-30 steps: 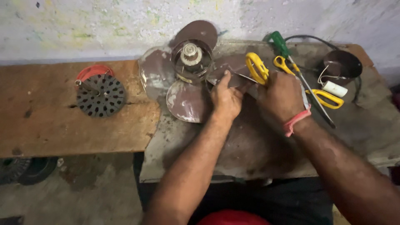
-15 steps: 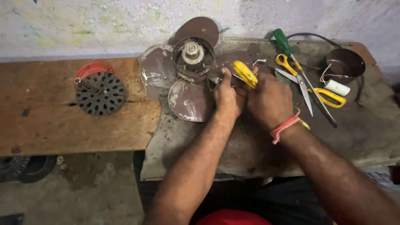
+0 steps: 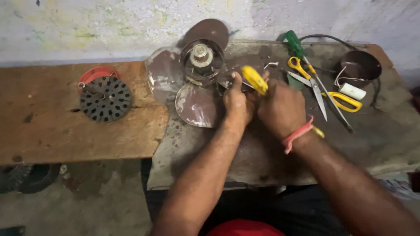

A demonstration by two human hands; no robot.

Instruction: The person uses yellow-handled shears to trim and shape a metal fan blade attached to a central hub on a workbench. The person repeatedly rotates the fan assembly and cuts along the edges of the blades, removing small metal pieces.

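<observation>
A dusty brown fan rotor with rounded blades and a metal hub lies on the grey slab. My left hand presses on a blade by the hub, thumb up. My right hand, a pink band at the wrist, is closed around a yellow-handled tool, probably pliers, whose tip points at the hub; the tip is hidden behind my left hand.
Yellow-handled scissors and a green-handled screwdriver lie right of my hands. A dark round cup with a white capacitor and wires sits far right. A black perforated disc on a red ring rests on the wooden board.
My right hand has moved left from beside the scissors with the yellow-handled tool, closing in next to my left hand by the hub. The left hand stayed on the blade.
</observation>
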